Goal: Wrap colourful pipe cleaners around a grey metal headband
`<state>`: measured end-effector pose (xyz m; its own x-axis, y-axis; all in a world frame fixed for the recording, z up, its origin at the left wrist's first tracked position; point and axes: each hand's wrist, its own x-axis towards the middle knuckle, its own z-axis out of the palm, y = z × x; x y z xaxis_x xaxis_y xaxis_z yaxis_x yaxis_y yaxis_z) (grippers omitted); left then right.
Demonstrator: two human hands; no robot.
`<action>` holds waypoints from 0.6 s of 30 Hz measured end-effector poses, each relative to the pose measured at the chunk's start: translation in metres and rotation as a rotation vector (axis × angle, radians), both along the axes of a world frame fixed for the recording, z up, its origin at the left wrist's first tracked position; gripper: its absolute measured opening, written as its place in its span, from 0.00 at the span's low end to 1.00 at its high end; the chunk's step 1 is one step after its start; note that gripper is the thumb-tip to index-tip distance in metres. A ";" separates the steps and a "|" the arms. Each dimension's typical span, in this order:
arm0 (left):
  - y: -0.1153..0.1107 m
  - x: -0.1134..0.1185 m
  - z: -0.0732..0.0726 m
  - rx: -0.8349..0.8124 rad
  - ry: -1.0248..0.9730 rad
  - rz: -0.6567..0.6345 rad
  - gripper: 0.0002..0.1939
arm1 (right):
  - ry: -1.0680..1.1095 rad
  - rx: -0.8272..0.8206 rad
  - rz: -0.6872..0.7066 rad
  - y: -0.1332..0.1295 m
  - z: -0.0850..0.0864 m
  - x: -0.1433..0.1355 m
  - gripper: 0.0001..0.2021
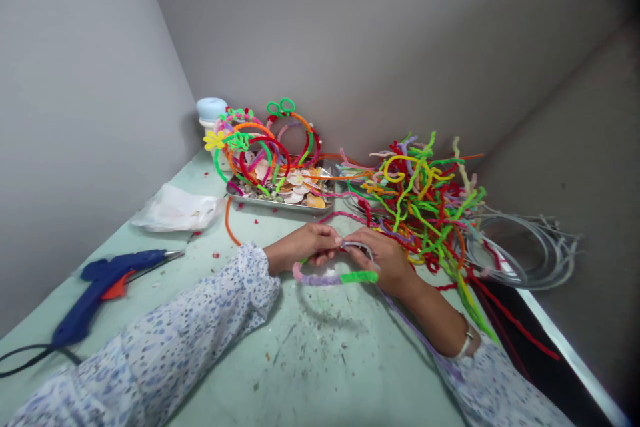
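A curved headband (325, 279) hangs between my hands, just above the table. Its lower stretch is wrapped in fuzzy pink, purple and green pipe cleaner; a bare greyish part shows near my right fingers. My left hand (315, 243) is closed, thumb and fingers pinching the band on its far side. My right hand (383, 259) curls around the other side of the band, fingertips close to the left ones. From beneath the right hand a long purple pipe cleaner (407, 323) trails down along the right forearm. The fingers partly hide the pinched spot.
A metal tray (280, 203) at the back holds shells and several finished colourful headbands. Loose pipe cleaners (420, 193) are heaped at right, beside coiled bare hoops (525, 273). A blue glue gun (83, 303), a plastic bag (175, 209) and a blue-lidded bottle (212, 109) stand or lie left.
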<state>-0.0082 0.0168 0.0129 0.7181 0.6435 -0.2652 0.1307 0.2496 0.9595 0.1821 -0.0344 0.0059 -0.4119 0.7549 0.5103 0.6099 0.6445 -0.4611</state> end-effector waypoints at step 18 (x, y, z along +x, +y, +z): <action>0.002 -0.006 0.001 -0.105 -0.108 -0.039 0.09 | 0.118 -0.045 -0.038 -0.001 0.005 -0.001 0.07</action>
